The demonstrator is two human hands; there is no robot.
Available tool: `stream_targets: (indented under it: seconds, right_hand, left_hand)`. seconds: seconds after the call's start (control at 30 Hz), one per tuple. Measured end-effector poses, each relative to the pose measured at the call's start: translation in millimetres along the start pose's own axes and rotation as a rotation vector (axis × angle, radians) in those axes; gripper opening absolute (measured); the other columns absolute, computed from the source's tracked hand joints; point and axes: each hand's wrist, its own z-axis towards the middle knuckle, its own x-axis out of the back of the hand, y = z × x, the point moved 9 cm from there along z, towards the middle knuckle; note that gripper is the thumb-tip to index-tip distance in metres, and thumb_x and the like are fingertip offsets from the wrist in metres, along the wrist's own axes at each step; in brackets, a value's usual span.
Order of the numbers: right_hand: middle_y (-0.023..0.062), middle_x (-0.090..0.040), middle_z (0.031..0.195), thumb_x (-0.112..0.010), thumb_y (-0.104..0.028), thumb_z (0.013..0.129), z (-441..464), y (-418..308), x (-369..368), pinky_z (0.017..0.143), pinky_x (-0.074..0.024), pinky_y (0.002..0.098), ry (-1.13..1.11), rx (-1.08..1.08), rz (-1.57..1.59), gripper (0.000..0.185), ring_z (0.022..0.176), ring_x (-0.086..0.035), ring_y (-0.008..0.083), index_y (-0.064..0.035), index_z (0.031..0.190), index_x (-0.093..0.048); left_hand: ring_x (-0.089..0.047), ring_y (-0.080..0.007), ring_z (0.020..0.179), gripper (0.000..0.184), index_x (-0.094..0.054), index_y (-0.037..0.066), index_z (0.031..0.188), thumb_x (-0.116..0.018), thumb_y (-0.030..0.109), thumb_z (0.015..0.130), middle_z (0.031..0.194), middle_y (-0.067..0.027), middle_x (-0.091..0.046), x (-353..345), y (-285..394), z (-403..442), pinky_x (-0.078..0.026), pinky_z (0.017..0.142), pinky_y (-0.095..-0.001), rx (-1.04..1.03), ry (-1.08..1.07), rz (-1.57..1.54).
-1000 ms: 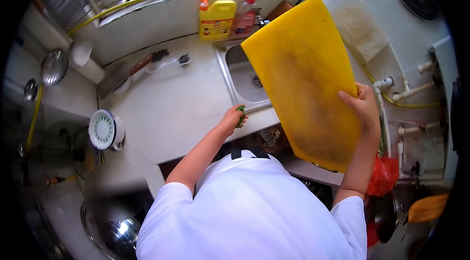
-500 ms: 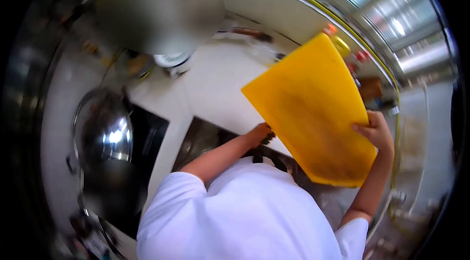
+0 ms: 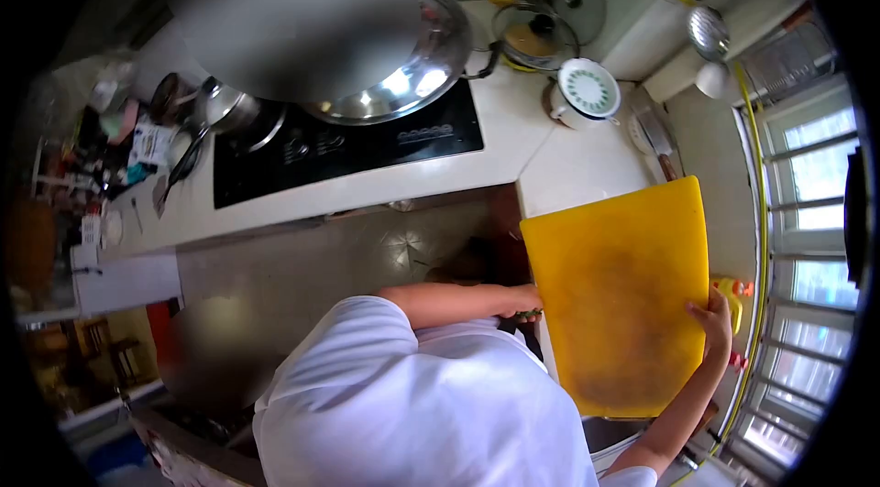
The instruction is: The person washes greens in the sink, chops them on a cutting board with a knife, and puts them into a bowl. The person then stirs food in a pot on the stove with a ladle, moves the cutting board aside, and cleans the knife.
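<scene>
A large yellow cutting board with dark stains stands tilted above the counter, held at its right edge by my right hand, thumb on its face. My left hand is closed on a small bunch of green leaves, close to the board's left edge. The board hides part of the counter and most of the sink, whose metal edge shows below it.
A black stove carries a large wok with a shiny lid and a small pot. White bowls, a cleaver and a glass-lidded pan are at the back. Yellow and red bottles stand right of the board. Blurred patches hide some areas.
The view has swung left, bringing the stove and floor into sight. The board has turned more upright in view, still in my right hand. My left hand keeps the greens.
</scene>
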Motion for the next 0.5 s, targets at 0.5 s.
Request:
stream_targets:
  seconds: [0.5]
  right_hand:
    - [0.0031, -0.063, 0.083, -0.068, -0.013, 0.075, 155, 132, -67, 0.064, -0.0443, 0.0294, 0.008, 0.049, -0.076, 0.025, 0.074, -0.058, 0.013, -0.0002, 0.097, -0.064]
  left_hand:
    - [-0.05, -0.0071, 0.059, 0.025, -0.057, 0.011, 0.108, -0.044, 0.009, 0.086, 0.076, -0.0029, -0.058, 29, -21, -20, -0.039, 0.047, -0.0199, -0.045, 0.15, -0.079]
